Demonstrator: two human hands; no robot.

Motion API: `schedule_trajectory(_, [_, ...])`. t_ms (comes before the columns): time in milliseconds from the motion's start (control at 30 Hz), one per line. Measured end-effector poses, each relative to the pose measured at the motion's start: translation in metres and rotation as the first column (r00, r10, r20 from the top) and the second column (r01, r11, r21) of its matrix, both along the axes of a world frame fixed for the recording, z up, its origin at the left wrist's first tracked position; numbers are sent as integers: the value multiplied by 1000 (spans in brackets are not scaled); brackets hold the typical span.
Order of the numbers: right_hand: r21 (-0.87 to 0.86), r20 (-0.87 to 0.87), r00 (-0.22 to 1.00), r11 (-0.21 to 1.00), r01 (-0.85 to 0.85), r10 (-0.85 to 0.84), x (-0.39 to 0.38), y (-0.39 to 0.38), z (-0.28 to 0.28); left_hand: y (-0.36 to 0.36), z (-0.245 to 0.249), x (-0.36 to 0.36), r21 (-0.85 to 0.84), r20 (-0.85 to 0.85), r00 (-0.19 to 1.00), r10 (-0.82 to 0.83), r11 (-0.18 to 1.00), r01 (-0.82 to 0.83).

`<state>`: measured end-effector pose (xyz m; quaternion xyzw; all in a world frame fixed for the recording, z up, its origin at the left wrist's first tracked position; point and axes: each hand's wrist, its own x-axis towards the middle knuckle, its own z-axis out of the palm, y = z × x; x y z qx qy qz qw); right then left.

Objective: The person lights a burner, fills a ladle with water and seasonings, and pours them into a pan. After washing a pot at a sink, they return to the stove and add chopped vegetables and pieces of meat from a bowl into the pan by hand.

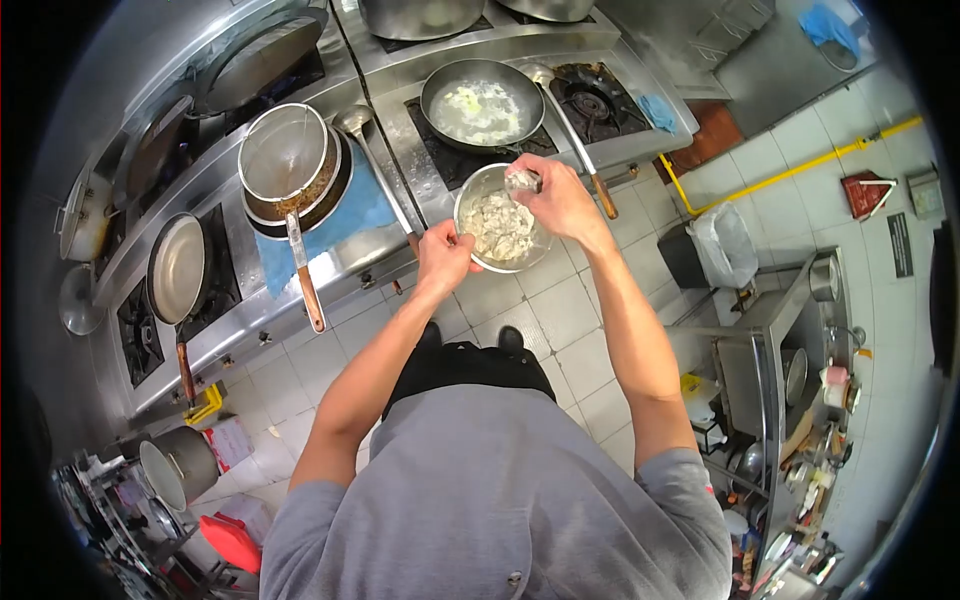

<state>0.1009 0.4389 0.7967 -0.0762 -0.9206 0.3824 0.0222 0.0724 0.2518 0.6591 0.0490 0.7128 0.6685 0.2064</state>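
My left hand (pixel 446 260) is closed on the left rim of a metal bowl (pixel 540 243), which holds pale, lumpy, flour-coated pieces (pixel 498 226). Over the bowl's upper right edge, my right hand (pixel 553 198) is closed around some of the same whitish, coated food. Just beyond the bowl, a dark frying pan (pixel 437 110) rests on a burner, with yellowish-white pieces (pixel 480 108) in its liquid.
Left of the hands, a strainer (pixel 283 150) sits over a pan on a blue cloth (pixel 375 200). A ladle (pixel 380 160) lies between the stoves, and a long-handled utensil (pixel 572 130) lies right of the frying pan. A metal shelf (pixel 765 370) stands at the right.
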Motion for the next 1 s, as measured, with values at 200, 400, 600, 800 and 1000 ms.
schedule_trajectory(200, [-40,-73,965,966,-254,250,-9,27,0,15,12,21,45,51,994,102,994,-104])
schedule_trajectory(400, [51,-75,928,930,-363,366,-12,35,18,24,31,44,109,22,978,208,972,-209])
schedule_trajectory(600, [12,-101,862,867,-499,497,-18,37,16,32,33,61,164,45,945,324,931,-327])
schedule_trajectory(800, [116,-99,840,845,-522,533,-14,40,9,34,33,65,194,71,917,392,897,-398])
schedule_trajectory(1000, [381,99,822,742,-552,561,8,49,-26,24,36,51,161,73,936,344,922,-352])
